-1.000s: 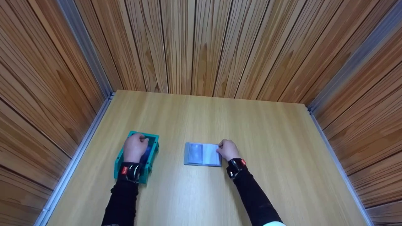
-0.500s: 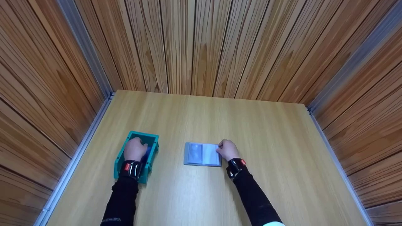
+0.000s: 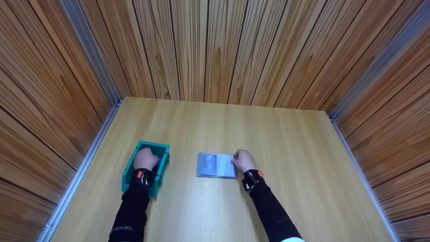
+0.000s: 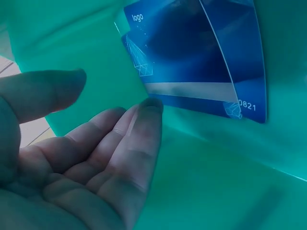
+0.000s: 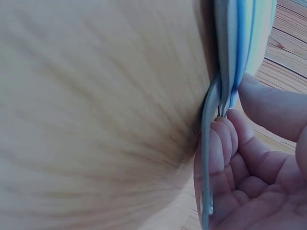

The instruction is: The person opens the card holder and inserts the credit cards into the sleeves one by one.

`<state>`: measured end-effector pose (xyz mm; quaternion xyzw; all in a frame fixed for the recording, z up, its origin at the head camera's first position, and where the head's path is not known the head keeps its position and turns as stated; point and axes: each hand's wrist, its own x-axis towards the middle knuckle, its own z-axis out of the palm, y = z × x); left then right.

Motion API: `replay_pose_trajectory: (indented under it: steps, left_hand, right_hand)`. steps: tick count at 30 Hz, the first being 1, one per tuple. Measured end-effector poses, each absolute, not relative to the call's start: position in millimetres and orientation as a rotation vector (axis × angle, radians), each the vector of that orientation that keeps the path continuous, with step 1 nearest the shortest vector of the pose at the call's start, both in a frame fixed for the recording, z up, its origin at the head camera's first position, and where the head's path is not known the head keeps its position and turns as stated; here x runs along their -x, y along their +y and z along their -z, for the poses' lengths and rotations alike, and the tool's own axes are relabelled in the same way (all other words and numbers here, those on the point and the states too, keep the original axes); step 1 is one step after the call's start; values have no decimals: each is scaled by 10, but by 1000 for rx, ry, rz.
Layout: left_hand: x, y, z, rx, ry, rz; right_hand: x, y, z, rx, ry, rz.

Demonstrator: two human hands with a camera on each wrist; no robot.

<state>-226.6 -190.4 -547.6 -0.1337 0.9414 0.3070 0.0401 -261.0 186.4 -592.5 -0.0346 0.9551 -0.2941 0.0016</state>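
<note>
My left hand [image 3: 145, 159] reaches down inside a green plastic bin [image 3: 165, 169] at the left of the table. In the left wrist view its thumb stands apart from the fingers. The fingertips [image 4: 151, 105] come right at the lower edge of blue plastic cards [image 4: 187, 52], which overlap each other against the bin's wall. Nothing shows between thumb and fingers. A card holder [image 3: 210, 164] with clear sleeves lies spread on the table. My right hand [image 3: 244, 160] pinches its right edge, thumb on the sleeves and fingers behind them; part of the grey cover stands away from the pages.
The light wooden table [image 3: 215, 124] is enclosed by plank walls [image 3: 218, 50] at the back and both sides. Metal rails [image 3: 84, 168] run along its side edges. Bare tabletop separates the bin from the card holder.
My left hand has sunk deeper into the bin, its wrist shifting slightly forward and right. The right hand and the card holder keep their place.
</note>
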Motion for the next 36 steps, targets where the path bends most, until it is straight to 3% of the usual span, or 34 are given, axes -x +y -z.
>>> replay_pose_trajectory:
  steps: [36]
  left_hand:
    - [2311,-1865,5443,435,2655,-815]
  right_hand:
    - [2593,1853,5900,73,2967,897]
